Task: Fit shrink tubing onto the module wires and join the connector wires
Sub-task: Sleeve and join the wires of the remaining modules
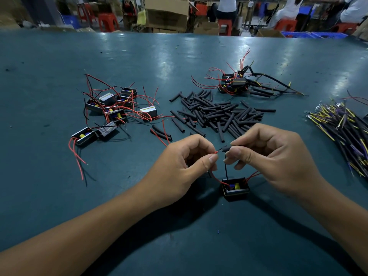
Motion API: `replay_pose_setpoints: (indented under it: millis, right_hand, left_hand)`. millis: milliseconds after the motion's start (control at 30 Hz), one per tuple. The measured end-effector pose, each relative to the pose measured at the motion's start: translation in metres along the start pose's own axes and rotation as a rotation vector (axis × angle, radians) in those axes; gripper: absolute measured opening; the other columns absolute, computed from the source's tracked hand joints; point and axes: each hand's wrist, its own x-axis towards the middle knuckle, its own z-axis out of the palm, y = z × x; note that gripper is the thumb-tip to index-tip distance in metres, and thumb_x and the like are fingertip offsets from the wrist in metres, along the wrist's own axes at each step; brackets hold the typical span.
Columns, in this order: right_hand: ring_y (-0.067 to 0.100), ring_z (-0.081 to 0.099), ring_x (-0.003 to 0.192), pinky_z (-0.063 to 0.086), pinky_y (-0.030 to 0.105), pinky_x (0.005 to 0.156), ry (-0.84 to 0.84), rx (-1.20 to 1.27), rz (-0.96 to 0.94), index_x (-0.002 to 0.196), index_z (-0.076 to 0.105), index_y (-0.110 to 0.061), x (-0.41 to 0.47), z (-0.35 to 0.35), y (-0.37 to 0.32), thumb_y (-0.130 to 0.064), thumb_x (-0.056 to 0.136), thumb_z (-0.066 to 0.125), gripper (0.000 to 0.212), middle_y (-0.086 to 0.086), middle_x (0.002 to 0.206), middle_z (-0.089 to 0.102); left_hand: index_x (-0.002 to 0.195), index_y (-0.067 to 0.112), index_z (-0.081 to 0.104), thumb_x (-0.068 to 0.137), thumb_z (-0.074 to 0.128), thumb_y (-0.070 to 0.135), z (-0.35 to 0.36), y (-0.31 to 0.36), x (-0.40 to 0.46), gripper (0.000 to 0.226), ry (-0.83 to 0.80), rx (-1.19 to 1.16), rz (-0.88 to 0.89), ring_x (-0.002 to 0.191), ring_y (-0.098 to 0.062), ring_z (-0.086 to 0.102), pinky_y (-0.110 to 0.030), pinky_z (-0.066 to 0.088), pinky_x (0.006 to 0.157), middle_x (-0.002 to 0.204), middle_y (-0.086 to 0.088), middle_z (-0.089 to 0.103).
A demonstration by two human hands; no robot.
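Left hand (185,164) curled, thumb and forefinger pinching the red wire (214,152) near its bare tip. Right hand (266,156) curled too, thumb and forefinger pinching a short black shrink tube (225,149) right at that tip; wire end and tube mouth touch or nearly so, can't tell if the wire is inside. Tips of both hands almost meet.

Just below and between the hands: the module (235,188), small black open box with yellow and blue parts, sitting on the green table (49,56). Red wire loops up from it to the left hand; a black wire (226,170) rises from it to the right-hand fingers; more red leads pass under the right hand.

Just beyond the hands: loose pile of shrink tubes (219,112). Beyond and to the left of the left hand: cluster of modules with red and black leads (111,108). Farther beyond the right hand: smaller heap of modules with tubed wires (237,82). Right of the right hand, at the table edge: bundle of connector wires (342,124), black, yellow and purple, some with ring terminals.

Far past the table: red stools (108,21), cardboard boxes (167,12), seated people.
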Motion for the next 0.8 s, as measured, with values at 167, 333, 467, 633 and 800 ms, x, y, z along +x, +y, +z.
replay_pose_setpoints:
  millis: [167, 333, 467, 633, 800]
  right_hand:
    - [0.018, 0.075, 0.072, 0.058, 0.025, 0.061, -0.007, 0.002, 0.002, 0.087, 0.067, -0.007, -0.0001, 0.0044, 0.0008, -0.019, 0.082, 0.075, 0.015, 0.009, 0.081, 0.076]
    - [0.017, 0.075, 0.071, 0.058, 0.025, 0.061, -0.010, -0.014, -0.006, 0.088, 0.068, -0.008, 0.0001, 0.0041, -0.0011, -0.022, 0.082, 0.074, 0.016, 0.008, 0.081, 0.076]
    - [0.018, 0.075, 0.070, 0.058, 0.024, 0.060, 0.005, -0.012, -0.010, 0.088, 0.068, -0.006, 0.0000, 0.0022, -0.0005, -0.018, 0.083, 0.073, 0.014, 0.008, 0.079, 0.076]
    - [0.019, 0.075, 0.071, 0.058, 0.023, 0.060, 0.018, 0.000, -0.016, 0.088, 0.067, -0.005, 0.0006, -0.0012, -0.0002, -0.018, 0.083, 0.073, 0.015, 0.010, 0.079, 0.075]
    - [0.019, 0.075, 0.070, 0.058, 0.024, 0.059, 0.015, -0.009, -0.010, 0.087, 0.068, -0.005, 0.0007, 0.0004, 0.0003, -0.019, 0.083, 0.074, 0.015, 0.009, 0.078, 0.075]
  left_hand:
    - [0.095, 0.013, 0.063, 0.098, 0.062, 0.017, -0.0001, -0.0004, -0.0003, 0.005, 0.000, 0.011, 0.004, 0.072, -0.003, 0.062, -0.012, 0.045, 0.067, 0.080, 0.002, 0.070]
    - [0.095, 0.013, 0.063, 0.097, 0.062, 0.016, -0.0003, -0.0001, 0.0001, 0.004, -0.001, 0.012, 0.011, 0.071, -0.002, 0.063, -0.012, 0.045, 0.067, 0.080, 0.003, 0.070]
    - [0.094, 0.013, 0.063, 0.097, 0.062, 0.016, 0.0000, -0.0004, 0.0005, 0.005, 0.002, 0.013, 0.013, 0.071, -0.003, 0.062, -0.013, 0.045, 0.067, 0.080, 0.002, 0.070]
    - [0.095, 0.013, 0.063, 0.098, 0.062, 0.018, -0.0003, -0.0016, 0.0005, 0.006, 0.004, 0.013, 0.011, 0.071, -0.004, 0.062, -0.013, 0.045, 0.067, 0.081, 0.001, 0.070]
    - [0.094, 0.015, 0.063, 0.098, 0.062, 0.018, -0.0006, -0.0027, 0.0006, 0.005, 0.004, 0.009, 0.007, 0.072, -0.004, 0.063, -0.013, 0.045, 0.067, 0.081, 0.001, 0.070]
